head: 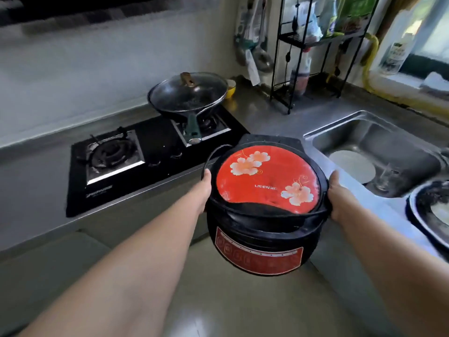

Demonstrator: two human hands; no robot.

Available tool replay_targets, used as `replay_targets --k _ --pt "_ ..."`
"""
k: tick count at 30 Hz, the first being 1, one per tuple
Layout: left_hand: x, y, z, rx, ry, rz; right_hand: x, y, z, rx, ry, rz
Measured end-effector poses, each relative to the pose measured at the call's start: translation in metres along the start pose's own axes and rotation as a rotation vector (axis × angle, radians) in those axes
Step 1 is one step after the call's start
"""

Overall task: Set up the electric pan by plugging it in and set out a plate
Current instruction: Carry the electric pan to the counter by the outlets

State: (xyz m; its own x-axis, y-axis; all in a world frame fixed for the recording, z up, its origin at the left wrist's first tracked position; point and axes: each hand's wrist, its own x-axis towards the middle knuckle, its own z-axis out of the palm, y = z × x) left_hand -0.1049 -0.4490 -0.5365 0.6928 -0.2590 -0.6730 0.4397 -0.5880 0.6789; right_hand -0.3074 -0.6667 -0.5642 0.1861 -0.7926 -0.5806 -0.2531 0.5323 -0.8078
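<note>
The electric pan [267, 190] is round and black, with a red flowered lid and a red control panel on its front. I hold it in the air in front of the counter corner. My left hand [204, 188] grips its left side and my right hand [339, 195] grips its right side. A black cord [213, 154] loops out from the pan's left rear. A white plate [352, 166] lies in the sink. The plug is not in view.
A black gas hob [116, 166] sits on the steel counter at left, with a lidded wok [187, 96] on its right burner. The steel sink [388, 142] is to the right. A black wire rack [303, 57] with bottles stands at the back. A dark-rimmed dish [430, 215] lies at the right edge.
</note>
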Motion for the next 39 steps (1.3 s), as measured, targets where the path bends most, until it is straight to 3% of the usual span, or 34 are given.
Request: replay_targets --k 8,12,17,22,39 --pt "-0.038 -0.123 -0.165 -0.084 0.173 -0.101 -0.124 0.088 0.100 -0.198 -0.183 -0.012" --pt "-0.059 -0.177 -0.247 -0.150 0.226 -0.107 -0.189 0.126 0.156 -0.251 -0.170 -0.029" --pt "-0.087 -0.236 -0.362 -0.272 0.344 -0.126 -0.273 0.161 0.244 -0.299 -0.319 0.016" --pt "-0.101 -0.266 -0.459 -0.327 0.421 -0.131 -0.335 0.175 0.328 -0.378 -0.529 -0.074" --pt "-0.020 -0.282 -0.751 -0.446 0.617 -0.215 -0.451 0.192 0.681 -0.515 -0.703 -0.043"
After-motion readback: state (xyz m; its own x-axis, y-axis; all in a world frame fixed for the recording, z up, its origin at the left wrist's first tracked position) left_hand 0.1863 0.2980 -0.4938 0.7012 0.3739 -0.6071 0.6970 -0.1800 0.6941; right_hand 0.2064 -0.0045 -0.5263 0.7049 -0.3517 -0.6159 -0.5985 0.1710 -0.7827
